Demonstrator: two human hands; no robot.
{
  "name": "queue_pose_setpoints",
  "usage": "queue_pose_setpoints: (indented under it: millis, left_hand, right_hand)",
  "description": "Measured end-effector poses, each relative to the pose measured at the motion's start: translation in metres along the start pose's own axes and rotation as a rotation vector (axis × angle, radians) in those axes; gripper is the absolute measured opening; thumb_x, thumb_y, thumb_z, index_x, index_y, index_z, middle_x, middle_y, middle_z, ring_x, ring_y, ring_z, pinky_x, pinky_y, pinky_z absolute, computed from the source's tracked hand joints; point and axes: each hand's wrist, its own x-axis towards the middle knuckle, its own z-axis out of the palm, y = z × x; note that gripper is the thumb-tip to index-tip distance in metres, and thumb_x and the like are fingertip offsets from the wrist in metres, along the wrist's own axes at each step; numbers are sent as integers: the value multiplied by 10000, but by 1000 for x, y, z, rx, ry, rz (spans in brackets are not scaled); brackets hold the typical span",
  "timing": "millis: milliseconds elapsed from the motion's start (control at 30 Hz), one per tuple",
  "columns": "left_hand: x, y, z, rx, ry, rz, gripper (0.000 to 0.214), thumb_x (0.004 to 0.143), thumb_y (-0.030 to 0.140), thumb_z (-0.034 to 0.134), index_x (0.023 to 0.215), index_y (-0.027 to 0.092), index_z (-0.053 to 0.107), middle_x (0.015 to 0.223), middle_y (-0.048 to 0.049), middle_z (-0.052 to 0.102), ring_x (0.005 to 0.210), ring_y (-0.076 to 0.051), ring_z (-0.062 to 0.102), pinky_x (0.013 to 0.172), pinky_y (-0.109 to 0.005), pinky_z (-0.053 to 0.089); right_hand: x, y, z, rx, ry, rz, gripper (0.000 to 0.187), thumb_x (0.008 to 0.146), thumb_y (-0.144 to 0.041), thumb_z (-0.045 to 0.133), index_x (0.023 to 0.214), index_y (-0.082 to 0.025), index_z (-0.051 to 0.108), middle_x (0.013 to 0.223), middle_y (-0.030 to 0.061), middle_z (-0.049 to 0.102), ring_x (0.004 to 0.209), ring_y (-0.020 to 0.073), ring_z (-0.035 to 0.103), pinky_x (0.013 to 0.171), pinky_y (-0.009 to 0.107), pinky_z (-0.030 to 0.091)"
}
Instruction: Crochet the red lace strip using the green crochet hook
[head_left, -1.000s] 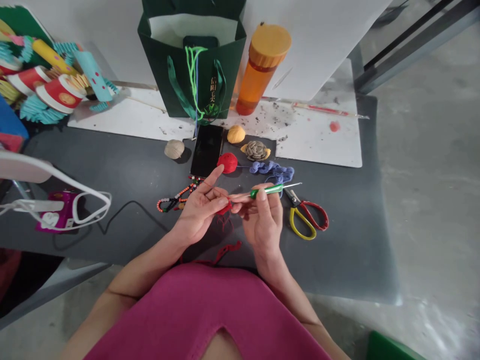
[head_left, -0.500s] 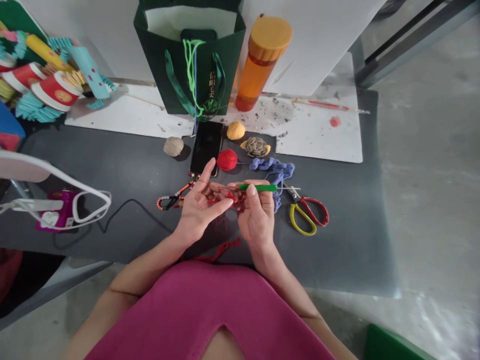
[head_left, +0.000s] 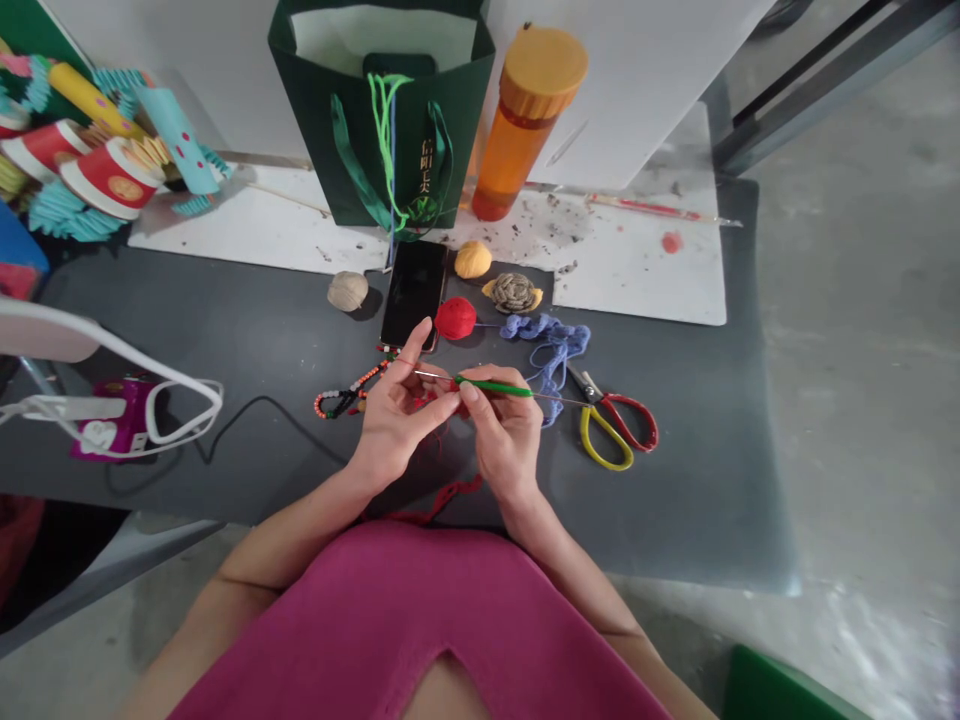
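Observation:
My right hand [head_left: 504,432] grips a green-handled crochet hook [head_left: 495,386] that lies almost level, its metal tip pointing left over my left hand. My left hand [head_left: 399,415] pinches a small red crochet piece [head_left: 430,403] between thumb and fingers, index finger raised with red yarn running over it. A red yarn strand [head_left: 447,497] trails down toward my lap. A red yarn ball [head_left: 455,318] sits on the dark table [head_left: 225,330] just beyond my hands.
Yellow-and-red scissors [head_left: 611,427] lie right of my hands, blue crochet work [head_left: 551,340] behind them. A phone [head_left: 414,292], tan [head_left: 348,291] and yellow [head_left: 472,259] yarn balls, a green bag [head_left: 390,120], an orange bottle [head_left: 525,120], a bead string [head_left: 349,393] and a white lamp [head_left: 82,345] are there too.
The hook has slid left and levelled out, its tip now reaching over my left palm. My right hand has shifted left, closer to my left hand.

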Motion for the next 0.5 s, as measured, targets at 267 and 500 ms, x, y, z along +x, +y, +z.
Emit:
queue_pose_setpoints:
  millis: [267, 500]
  left_hand:
    - [3, -1, -1, -101, -29, -68, 876, 796, 304, 916, 1584, 328, 535, 882, 63, 747, 784, -77, 642, 831, -226, 518]
    - [2, -3, -1, -57, -45, -42, 926, 802, 269, 903, 1622, 341, 478, 886, 62, 724, 783, -83, 636, 809, -236, 513]
  right_hand:
    - [-1, 1, 4, 154, 70, 79, 187, 874, -449, 856, 920, -288, 775, 810, -34, 717, 664, 122, 658, 584, 244, 552]
    - [2, -1, 4, 109, 104, 78, 232, 864, -486, 837, 891, -275, 745, 808, -22, 699, 679, 137, 630, 608, 271, 531]
